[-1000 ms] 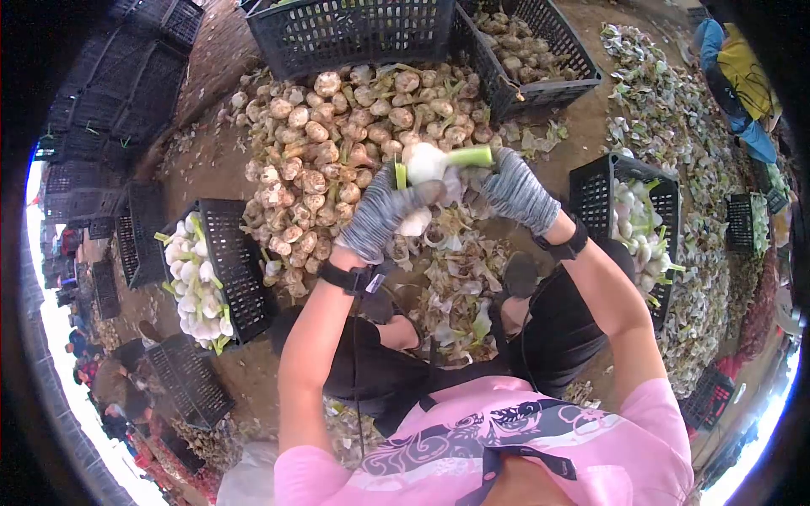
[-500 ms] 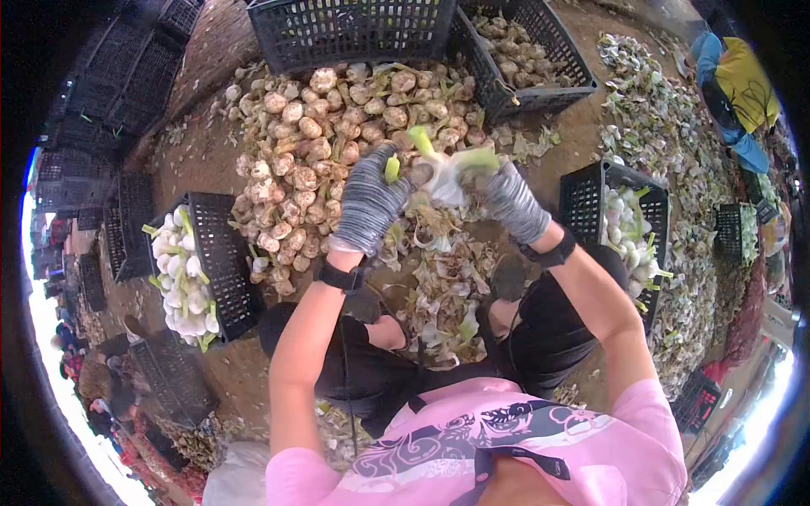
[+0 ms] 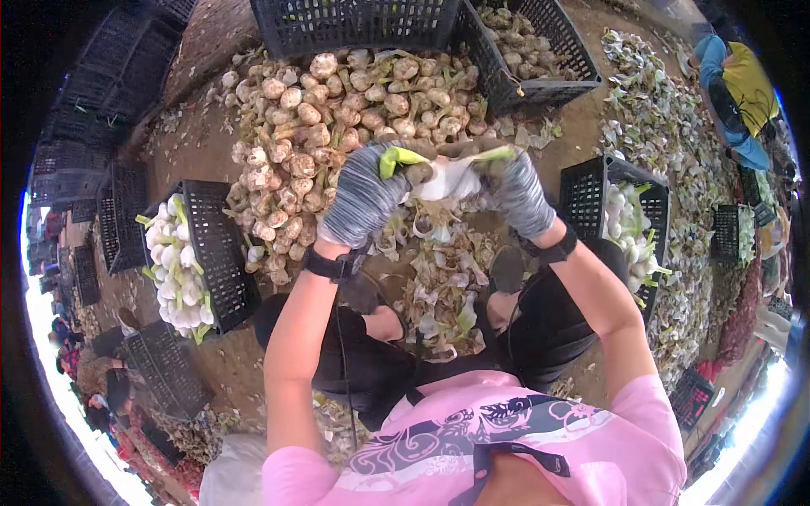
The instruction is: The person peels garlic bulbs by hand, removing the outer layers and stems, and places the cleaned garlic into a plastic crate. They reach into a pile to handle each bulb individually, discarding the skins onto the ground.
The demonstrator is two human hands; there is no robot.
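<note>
Both of my hands wear grey striped gloves and meet in front of the pile of garlic bulbs (image 3: pixel 316 160). My left hand (image 3: pixel 371 190) is closed on a white garlic bulb (image 3: pixel 439 181), with a green stem showing over its fingers. On the other side of the bulb, my right hand (image 3: pixel 516 190) is closed on its white and pale green part. Some fingertips are blurred. Below the hands lie loose peeled skins (image 3: pixel 439 287) on the ground between my feet.
A black crate of white garlic (image 3: pixel 224 261) stands left, another (image 3: pixel 586 198) right. Two dark crates (image 3: pixel 363 25) (image 3: pixel 540 93) edge the pile's far side. Skins cover the ground at right, where a person in yellow and blue (image 3: pixel 747 88) works. More crates (image 3: pixel 164 363) are at left.
My hands have closed in around the bulb, and the green stem end that stood up between them now lies lower, across my left fingers. The camera view has shifted slightly.
</note>
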